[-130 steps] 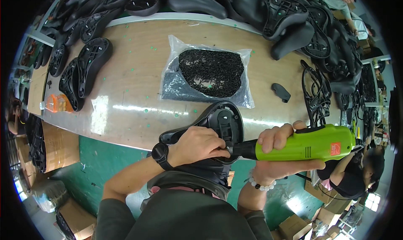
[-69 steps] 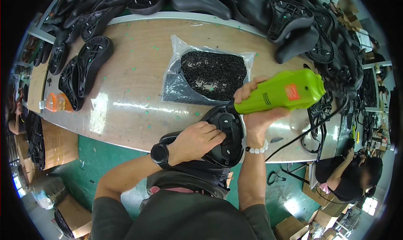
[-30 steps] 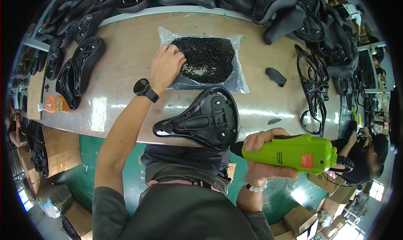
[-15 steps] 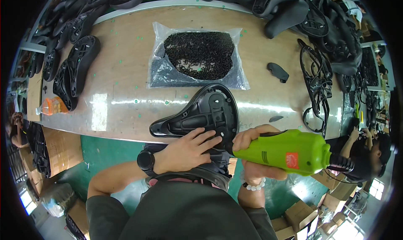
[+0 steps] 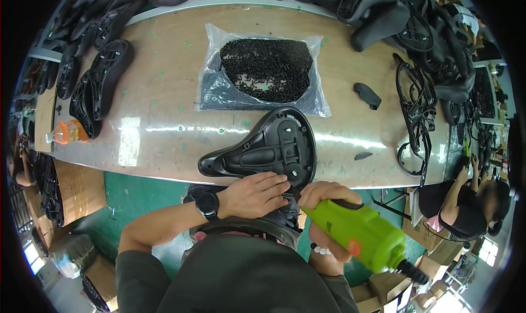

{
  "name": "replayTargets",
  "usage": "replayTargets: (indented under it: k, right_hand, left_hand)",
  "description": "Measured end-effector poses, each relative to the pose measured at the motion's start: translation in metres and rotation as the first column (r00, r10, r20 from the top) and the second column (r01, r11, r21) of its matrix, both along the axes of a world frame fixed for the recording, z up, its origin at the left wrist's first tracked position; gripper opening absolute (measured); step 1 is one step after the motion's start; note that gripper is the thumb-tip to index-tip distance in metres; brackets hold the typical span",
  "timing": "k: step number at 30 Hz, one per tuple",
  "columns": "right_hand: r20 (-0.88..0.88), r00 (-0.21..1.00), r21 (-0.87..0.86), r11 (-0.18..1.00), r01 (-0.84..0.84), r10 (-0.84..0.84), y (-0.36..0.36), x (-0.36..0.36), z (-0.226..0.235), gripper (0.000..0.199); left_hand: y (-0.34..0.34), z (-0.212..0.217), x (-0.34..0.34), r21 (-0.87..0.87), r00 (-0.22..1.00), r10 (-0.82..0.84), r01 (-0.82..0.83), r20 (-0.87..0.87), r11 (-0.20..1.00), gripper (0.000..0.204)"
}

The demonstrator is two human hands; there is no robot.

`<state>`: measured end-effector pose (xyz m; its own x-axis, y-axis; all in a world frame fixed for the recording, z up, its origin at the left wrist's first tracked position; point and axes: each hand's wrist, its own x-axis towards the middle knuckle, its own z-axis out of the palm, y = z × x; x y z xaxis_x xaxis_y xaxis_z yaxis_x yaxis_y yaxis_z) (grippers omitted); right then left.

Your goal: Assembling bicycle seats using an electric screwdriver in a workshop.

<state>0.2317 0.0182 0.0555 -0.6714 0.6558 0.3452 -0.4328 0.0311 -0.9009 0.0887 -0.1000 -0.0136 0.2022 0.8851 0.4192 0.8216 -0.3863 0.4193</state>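
Observation:
A black bicycle saddle (image 5: 268, 148) lies upside down at the near edge of the wooden table (image 5: 164, 110). My left hand (image 5: 257, 192) rests with its fingers against the saddle's near rim; a black watch sits on that wrist. My right hand (image 5: 323, 195) grips a bright green electric screwdriver (image 5: 361, 239), whose tip points at the saddle's underside beside my left fingers. A clear plastic bag of small black screws (image 5: 266, 72) lies just beyond the saddle.
Black saddles and saddle bases are heaped along the far edge and the left (image 5: 98, 77) of the table. Bent black wire rails (image 5: 416, 116) lie at the right, next to a small black part (image 5: 367, 94). Another person (image 5: 466, 203) sits at the right. Cardboard boxes stand on the green floor.
My left hand went out to the screw bag, then came back to the saddle's near rim. The green screwdriver has swung in so that its tip meets the saddle.

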Motion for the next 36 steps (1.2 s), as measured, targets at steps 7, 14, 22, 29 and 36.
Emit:
replayTargets:
  k: [7, 14, 22, 29, 36]
  right_hand:
    - [-0.265, 0.96, -0.042, 0.993, -0.107, 0.093, 0.009, -0.008, 0.029, 0.055]
    - [-0.18, 0.982, 0.041, 0.997, -0.058, 0.064, -0.001, -0.018, 0.032, 0.09]
    - [-0.245, 0.967, -0.033, 0.997, -0.075, 0.065, -0.006, -0.03, 0.03, 0.11]
    - [-0.206, 0.969, 0.035, 0.991, -0.13, 0.135, -0.009, -0.035, 0.03, 0.105]
    - [-0.279, 0.949, -0.013, 0.988, -0.155, 0.145, 0.002, -0.055, 0.031, 0.107]
  left_hand:
    - [0.001, 0.011, -0.007, -0.028, 0.986, 0.073, -0.07, 0.147, 0.997, 0.02]
    - [0.002, 0.029, -0.015, 0.024, 0.99, 0.131, -0.132, 0.054, 0.991, 0.018]
    - [0.0, 0.035, -0.021, 0.017, 0.982, 0.166, -0.165, -0.088, 0.986, 0.017]
    - [-0.006, 0.04, -0.025, -0.022, 0.981, 0.139, -0.144, -0.138, 0.989, 0.018]
    - [-0.022, 0.03, -0.052, -0.146, 0.69, 0.651, -0.643, 0.317, 0.752, 0.027]
